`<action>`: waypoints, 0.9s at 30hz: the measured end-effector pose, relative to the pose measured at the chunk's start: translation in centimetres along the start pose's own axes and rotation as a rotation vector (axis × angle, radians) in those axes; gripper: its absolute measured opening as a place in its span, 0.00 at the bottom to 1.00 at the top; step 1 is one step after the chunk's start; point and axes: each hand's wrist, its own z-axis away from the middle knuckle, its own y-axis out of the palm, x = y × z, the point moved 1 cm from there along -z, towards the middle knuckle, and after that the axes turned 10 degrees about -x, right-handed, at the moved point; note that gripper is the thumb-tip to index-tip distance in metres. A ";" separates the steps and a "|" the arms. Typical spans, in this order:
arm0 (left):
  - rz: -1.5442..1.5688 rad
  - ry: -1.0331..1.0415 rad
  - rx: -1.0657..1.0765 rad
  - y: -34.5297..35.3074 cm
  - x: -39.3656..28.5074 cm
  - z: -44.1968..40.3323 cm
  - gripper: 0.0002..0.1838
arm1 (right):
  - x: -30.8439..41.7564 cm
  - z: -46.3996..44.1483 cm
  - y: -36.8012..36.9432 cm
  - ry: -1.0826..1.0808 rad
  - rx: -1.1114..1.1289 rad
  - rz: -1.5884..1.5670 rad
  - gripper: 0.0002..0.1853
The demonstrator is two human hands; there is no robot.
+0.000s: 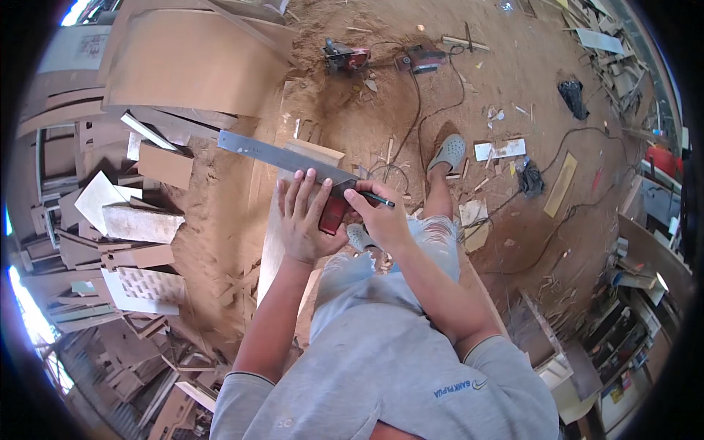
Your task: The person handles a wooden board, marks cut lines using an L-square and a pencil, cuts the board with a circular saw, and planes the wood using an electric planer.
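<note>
A try square with a long metal blade [271, 152] and a red handle [334, 213] lies over a pale board [272, 257]. My left hand [304, 216] is open and flat, its fingers stretched out with the tips at the blade's edge and the thumb by the red handle. In my right hand [381, 216] is a dark pencil [377, 198], pinched and pointing outward to the right. That hand sits at the handle end of the square. Its curled fingers partly hide the joint of blade and handle. A small wood piece [315, 152] sits just beyond the blade.
Two corded red power tools, a circular saw [345, 56] and another tool [420, 59], lie on the dusty ground. Cables [418, 110] run across the floor. Board offcuts [143, 220] pile up at left, a large panel [194, 62] behind. A sandalled foot [446, 154] stands at right.
</note>
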 end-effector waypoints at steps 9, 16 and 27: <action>-0.004 0.023 -0.002 0.2 0.1 0.2 0.42 | 0.3 0.2 -0.3 -0.003 0.029 0.051 0.14; -0.069 0.005 0.074 -0.1 -0.3 0.0 0.42 | -0.2 0.1 0.1 -0.063 -0.016 -0.047 0.13; -0.078 -0.045 0.118 0.2 0.0 0.1 0.46 | 0.5 0.0 0.3 -0.029 -0.038 -0.065 0.13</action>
